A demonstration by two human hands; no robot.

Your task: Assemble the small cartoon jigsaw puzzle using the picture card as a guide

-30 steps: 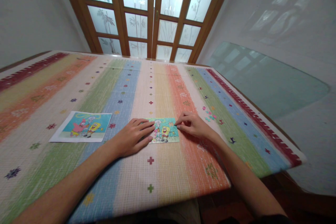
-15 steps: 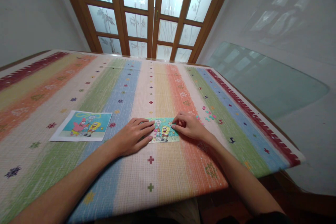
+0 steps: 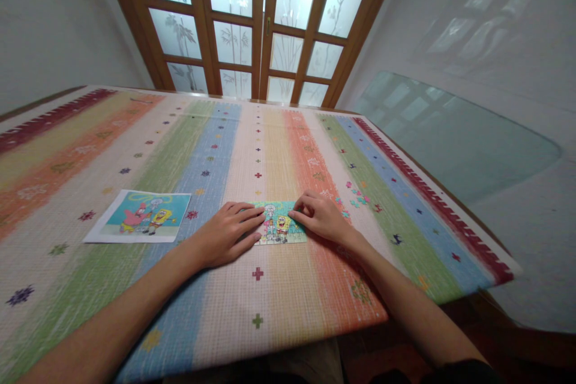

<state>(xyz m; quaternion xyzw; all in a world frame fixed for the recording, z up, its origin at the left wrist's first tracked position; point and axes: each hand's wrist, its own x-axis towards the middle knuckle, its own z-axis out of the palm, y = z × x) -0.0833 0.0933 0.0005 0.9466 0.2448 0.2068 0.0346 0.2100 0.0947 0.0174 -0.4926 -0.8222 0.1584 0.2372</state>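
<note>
A small jigsaw puzzle [image 3: 282, 228] with cartoon figures lies flat on the striped tablecloth, largely joined together. My left hand [image 3: 231, 231] rests flat over its left side, fingers stretched out and holding nothing. At the puzzle's right side, my right hand [image 3: 319, 216] is closed in a pinch, thumb and fingertips down at its surface. Whatever is between those fingertips is hidden or too small to make out. Both hands cover parts of the puzzle's side edges. Further right, several loose puzzle pieces [image 3: 359, 195] in pink, teal and orange lie scattered.
A printed picture [image 3: 148, 216] of similar cartoon figures lies on the left. The tablecloth [image 3: 274, 300] covers a large table. Its front edge runs close below my forearms. Wooden doors [image 3: 261, 30] with frosted panes stand behind, and a pale wall [image 3: 517, 150] is at the right.
My right fingertips have shifted slightly left over the puzzle and drawn closer together. My left hand stays in place on the puzzle.
</note>
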